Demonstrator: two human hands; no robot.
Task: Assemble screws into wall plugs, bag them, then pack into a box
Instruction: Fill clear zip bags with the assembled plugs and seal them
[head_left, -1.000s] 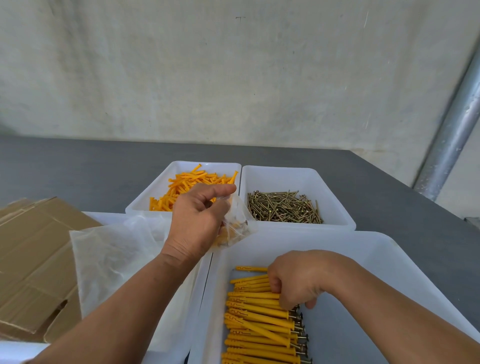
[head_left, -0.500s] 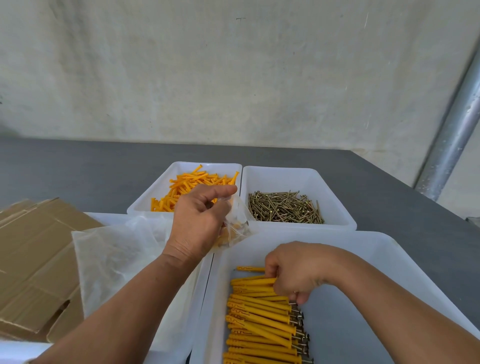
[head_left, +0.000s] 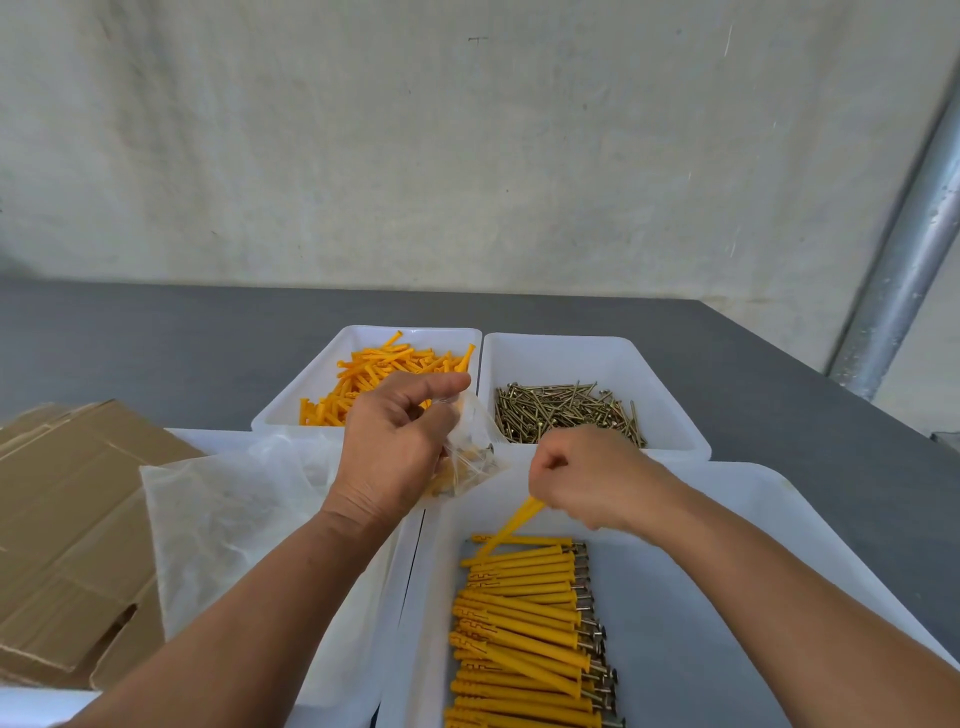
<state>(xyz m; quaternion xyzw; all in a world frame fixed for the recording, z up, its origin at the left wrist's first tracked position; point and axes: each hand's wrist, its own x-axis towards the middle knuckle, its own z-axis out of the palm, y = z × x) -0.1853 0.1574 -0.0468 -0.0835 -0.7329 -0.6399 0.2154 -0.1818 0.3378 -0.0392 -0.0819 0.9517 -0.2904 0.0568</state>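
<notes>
— What's changed?
— My right hand (head_left: 582, 473) has lifted from the white plastic tray (head_left: 779, 499) on the table, gripping one long yellow plastic wall plug (head_left: 511, 525).
— Left?
— Left hand (head_left: 395, 441) pinches the small clear plastic bag (head_left: 470, 460) just beside it; bagging's next, I judge.

Plug tray (head_left: 311, 369) sits behind, screw tray (head_left: 660, 384) just right of it; assembled-plug tray (head_left: 701, 597) in front; cardboard (head_left: 67, 519) lies far left on desk (head_left: 156, 353).
</notes>
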